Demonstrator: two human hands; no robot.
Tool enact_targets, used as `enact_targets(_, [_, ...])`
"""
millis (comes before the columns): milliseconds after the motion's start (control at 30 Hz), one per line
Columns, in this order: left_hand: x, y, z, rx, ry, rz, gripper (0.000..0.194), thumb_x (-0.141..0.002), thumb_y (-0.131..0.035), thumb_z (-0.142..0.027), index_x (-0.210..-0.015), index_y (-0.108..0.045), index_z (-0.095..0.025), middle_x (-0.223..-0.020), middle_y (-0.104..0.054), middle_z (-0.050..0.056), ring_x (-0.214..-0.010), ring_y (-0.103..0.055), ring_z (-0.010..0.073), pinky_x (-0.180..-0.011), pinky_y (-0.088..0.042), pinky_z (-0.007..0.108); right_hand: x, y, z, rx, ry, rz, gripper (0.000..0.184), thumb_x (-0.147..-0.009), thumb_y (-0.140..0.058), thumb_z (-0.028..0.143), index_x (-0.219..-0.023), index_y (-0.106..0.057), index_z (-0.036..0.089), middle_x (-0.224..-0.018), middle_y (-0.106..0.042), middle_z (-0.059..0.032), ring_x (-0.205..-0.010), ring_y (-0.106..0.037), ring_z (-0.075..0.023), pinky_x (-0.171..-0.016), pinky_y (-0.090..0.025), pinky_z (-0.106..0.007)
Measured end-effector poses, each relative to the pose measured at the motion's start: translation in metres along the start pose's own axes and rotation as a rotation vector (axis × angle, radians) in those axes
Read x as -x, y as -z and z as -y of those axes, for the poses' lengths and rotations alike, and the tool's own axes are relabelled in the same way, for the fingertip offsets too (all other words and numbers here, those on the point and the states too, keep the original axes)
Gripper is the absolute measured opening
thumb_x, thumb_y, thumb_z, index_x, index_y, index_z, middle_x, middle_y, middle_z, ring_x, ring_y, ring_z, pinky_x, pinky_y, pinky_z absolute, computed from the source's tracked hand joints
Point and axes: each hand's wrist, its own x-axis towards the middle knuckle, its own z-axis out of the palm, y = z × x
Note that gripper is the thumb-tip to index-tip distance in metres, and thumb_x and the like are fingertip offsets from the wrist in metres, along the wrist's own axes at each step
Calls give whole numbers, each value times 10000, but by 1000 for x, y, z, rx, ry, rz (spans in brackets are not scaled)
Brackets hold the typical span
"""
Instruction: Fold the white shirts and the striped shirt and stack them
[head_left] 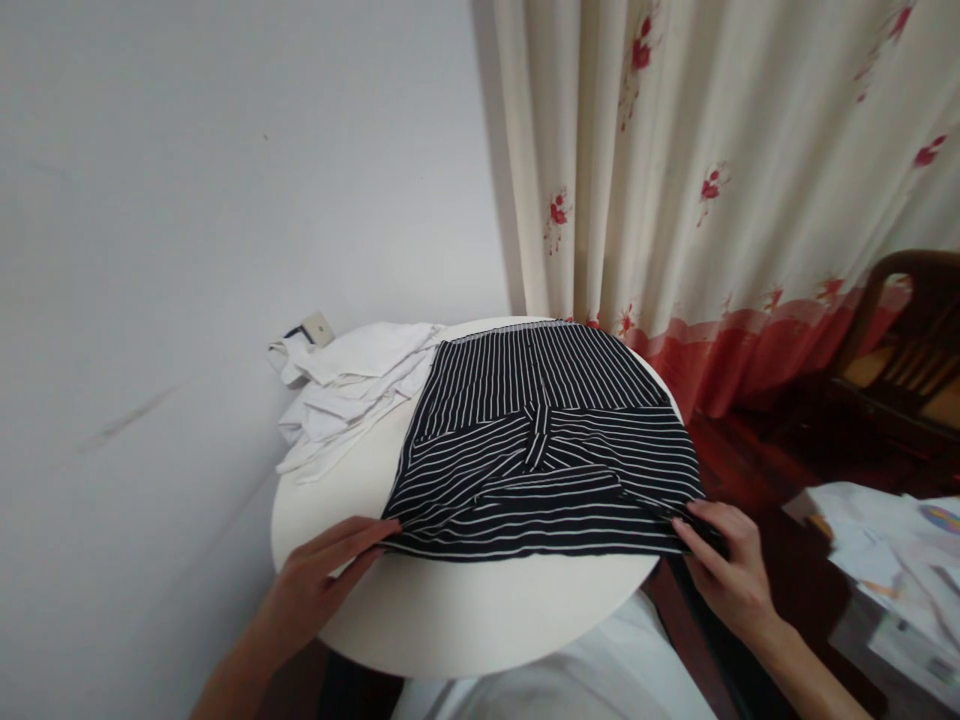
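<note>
A black garment with white stripes [480, 375] lies spread on a round white table [465, 620], with a knotted tie [537, 435] across its middle. I cannot tell whether it is a top or a skirt. Its near edge runs between my two hands. At the near left corner, my left hand [326, 575] has its fingers pressed together on the cloth. My right hand [724, 560] grips the near right corner, thumb below and fingers above, by the table's edge. Folds around the knot overlap the lower part of the garment.
Crumpled white clothing [352, 385] lies at the table's far left, against the wall [187, 200]. A floral curtain [675, 220] hangs behind. A wooden chair [862, 320] stands at the right, with papers or plastic packets [900, 570] nearer me.
</note>
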Motion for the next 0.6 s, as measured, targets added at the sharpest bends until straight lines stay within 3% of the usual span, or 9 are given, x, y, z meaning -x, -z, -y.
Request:
enact_targets(233, [4,-4,7,-33,23,151,245,-968,-596,-379,-1106,-779,-293,-1176,-729,46,-1034,-717,189,-937,-579,246,7,2,-6,38,-66,-36,636,-853,-637,73,-1376,-591,432,-1269,-591,-78,-1095,-607,-312,-927,-497,-538])
enact_targets(400, [5,-9,5,-73,-60,228,287,-953,-580,-249,-1161,-751,-347,-1192,-722,13,-1054,-700,171,-973,-541,213,17,2,-13,66,-81,-36,619,-870,-627,103,-1403,-569,412,-1276,-600,-81,-1083,-610,-312,-937,-487,-549])
enact_targets(600, [7,-7,-2,-109,-103,226,342,-965,-526,-202,-1205,-730,-336,-1135,-736,29,-1005,-695,169,-937,-546,212,27,2,-28,44,-79,-40,574,-890,-606,169,-1418,-565,390,-1230,-626,-88,-1026,-642,-299,-876,-539,-506])
